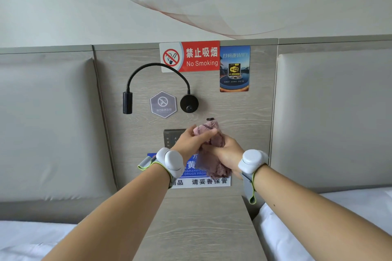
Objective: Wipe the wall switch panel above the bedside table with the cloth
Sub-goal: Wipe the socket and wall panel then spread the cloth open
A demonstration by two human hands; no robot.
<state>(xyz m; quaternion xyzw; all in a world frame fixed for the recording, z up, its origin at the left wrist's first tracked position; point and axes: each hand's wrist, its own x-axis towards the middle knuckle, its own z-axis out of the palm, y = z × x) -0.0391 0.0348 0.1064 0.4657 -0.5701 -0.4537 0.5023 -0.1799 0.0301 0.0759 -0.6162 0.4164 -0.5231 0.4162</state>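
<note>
A dark switch panel [171, 137] is set in the wooden wall panel; only its left part shows, the rest is behind my hands. Both hands hold a fuzzy mauve cloth [214, 163] in front of it. My left hand [192, 141] grips the cloth's upper part, fingers pointing right. My right hand [226, 153] clutches its middle, and the loose end hangs down below. The bedside table [203, 226] top lies beneath my forearms.
A black gooseneck reading lamp [128, 103] and its round base [189, 104] hang above the switch. Stickers surround it: a red No Smoking sign [191, 56], a WiFi card [234, 68], a hexagonal badge [163, 104], a blue-white notice [203, 180]. Padded headboards and white beds flank both sides.
</note>
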